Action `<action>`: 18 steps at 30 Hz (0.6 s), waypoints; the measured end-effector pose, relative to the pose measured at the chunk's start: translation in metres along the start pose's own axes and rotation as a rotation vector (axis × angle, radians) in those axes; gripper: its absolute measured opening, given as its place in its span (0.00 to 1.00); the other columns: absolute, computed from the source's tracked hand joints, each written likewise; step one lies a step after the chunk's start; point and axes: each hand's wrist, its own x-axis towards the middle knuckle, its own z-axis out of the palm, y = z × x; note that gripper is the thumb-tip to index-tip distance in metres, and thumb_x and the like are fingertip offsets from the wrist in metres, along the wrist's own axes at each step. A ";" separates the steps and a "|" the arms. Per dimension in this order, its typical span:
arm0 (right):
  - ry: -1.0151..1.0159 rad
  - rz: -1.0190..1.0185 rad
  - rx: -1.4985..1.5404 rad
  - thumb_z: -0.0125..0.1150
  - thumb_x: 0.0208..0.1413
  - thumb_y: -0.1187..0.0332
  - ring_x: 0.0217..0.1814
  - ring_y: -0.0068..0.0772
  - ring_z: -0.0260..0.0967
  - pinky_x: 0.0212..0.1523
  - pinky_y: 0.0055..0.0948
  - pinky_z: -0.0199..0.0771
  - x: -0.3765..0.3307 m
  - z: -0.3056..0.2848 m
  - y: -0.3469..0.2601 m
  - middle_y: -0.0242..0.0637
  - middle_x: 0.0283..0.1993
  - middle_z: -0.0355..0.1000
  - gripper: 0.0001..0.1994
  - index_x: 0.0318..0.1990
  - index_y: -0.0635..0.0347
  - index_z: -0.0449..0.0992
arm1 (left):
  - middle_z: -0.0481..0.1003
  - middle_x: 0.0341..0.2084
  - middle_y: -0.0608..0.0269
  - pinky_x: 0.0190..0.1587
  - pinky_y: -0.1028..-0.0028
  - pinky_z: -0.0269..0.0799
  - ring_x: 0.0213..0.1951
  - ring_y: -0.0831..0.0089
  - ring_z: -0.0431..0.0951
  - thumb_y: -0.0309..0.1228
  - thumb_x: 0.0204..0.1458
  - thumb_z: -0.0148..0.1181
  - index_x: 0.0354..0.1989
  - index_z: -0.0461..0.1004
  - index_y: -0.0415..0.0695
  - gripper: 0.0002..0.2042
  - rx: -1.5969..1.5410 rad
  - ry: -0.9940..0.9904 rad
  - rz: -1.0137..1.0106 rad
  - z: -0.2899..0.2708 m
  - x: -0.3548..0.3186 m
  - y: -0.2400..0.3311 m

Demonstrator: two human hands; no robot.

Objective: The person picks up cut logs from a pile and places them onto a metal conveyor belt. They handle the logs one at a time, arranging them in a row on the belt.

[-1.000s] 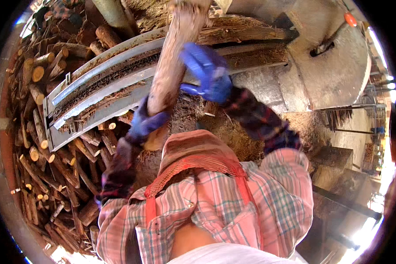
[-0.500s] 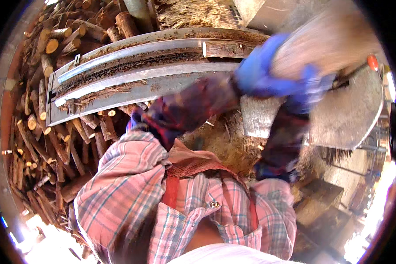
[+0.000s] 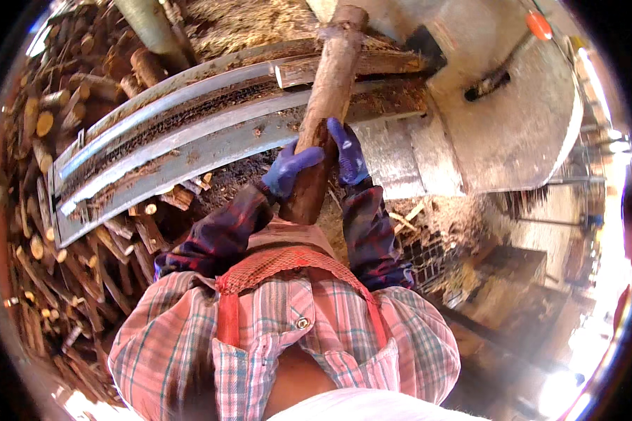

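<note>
Two hands, one heavy log

Both my hands grip one log (image 3: 328,91). My left hand (image 3: 290,170) wraps its low end and my right hand (image 3: 346,151) is closed on it just above. The log leans up over the metal trough (image 3: 189,140) by the big gray machine (image 3: 512,119). If my gloves slip, it could fall on me.

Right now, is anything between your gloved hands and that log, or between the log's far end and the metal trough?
Nothing visible. The left hand and right hand, both in blue gloves, already grip the log near its lower end. Its far end lies across the long metal trough, with no obstruction showing there.
</note>
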 end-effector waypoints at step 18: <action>0.087 -0.380 0.464 0.68 0.46 0.66 0.50 0.33 0.64 0.50 0.33 0.67 -0.081 0.269 -0.015 0.39 0.51 0.64 0.33 0.58 0.62 0.58 | 0.64 0.55 0.57 0.58 0.67 0.59 0.56 0.68 0.64 0.27 0.43 0.63 0.63 0.51 0.40 0.37 0.331 -0.206 0.261 -0.150 -0.135 0.123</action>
